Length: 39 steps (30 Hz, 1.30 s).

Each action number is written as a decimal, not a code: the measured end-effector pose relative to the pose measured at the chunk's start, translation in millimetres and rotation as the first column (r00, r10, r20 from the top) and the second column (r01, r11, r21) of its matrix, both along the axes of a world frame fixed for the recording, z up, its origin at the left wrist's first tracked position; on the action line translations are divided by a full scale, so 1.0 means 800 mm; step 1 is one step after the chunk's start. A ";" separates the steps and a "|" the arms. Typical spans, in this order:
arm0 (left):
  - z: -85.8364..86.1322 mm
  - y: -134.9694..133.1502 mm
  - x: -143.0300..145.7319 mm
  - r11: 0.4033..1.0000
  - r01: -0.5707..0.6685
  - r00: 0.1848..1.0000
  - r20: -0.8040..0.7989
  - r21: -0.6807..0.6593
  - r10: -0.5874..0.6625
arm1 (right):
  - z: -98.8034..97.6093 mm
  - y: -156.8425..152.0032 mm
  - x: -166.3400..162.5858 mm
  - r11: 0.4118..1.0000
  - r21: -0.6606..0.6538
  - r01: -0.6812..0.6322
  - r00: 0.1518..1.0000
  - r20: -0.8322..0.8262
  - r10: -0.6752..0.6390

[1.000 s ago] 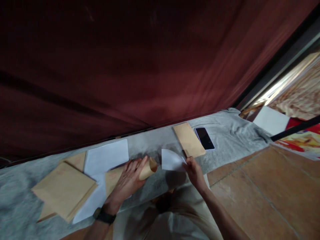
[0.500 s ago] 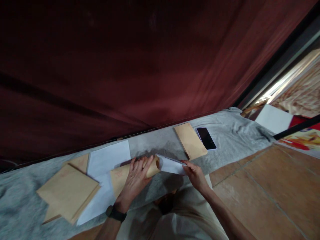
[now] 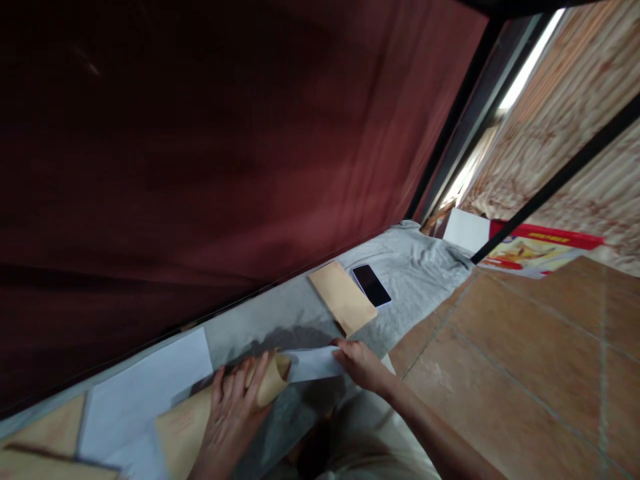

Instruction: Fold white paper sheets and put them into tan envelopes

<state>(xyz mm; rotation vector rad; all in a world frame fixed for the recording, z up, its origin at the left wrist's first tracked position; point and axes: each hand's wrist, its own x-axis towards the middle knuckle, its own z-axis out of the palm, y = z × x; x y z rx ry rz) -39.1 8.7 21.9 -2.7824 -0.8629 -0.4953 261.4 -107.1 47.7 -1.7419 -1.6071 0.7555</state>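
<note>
A brown paper envelope lies under my left hand, which grips it near its open end, with the fingers across the top. The mouth of the envelope bulges open toward the right. A folded white paper sticks out of that mouth, and its other end is hidden inside. My right hand pinches the paper's outer end between thumb and fingers. To the left, white sheets lie flat, partly beneath the envelope.
More brown envelopes lie at the lower left. Beyond my right hand, another brown envelope rests beside a phone on the grey cloth. A dark red curtain rises behind. Right are floor tiles and a printed box.
The view has swung to the right, so everything on the cloth sits further left. Both hands keep their holds on the envelope and the folded paper.
</note>
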 end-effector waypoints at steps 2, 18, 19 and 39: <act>0.003 -0.001 0.003 1.000 0.002 1.000 0.004 -0.001 -0.002 | 0.001 0.002 0.000 0.999 -0.018 -0.033 0.999 0.019 0.033; 0.024 -0.021 0.021 0.982 -0.092 0.994 -0.073 -0.163 0.081 | -0.016 0.007 -0.018 0.988 -0.035 0.153 0.982 -0.104 -0.156; 0.024 -0.021 0.022 0.981 -0.091 0.994 -0.067 -0.169 0.081 | -0.018 0.009 -0.023 0.983 -0.030 0.181 0.976 -0.121 -0.183; 0.030 -0.017 0.046 0.960 -0.018 1.000 -0.028 -0.278 0.011 | -0.049 0.036 -0.079 0.985 0.044 0.166 0.969 -0.190 -0.155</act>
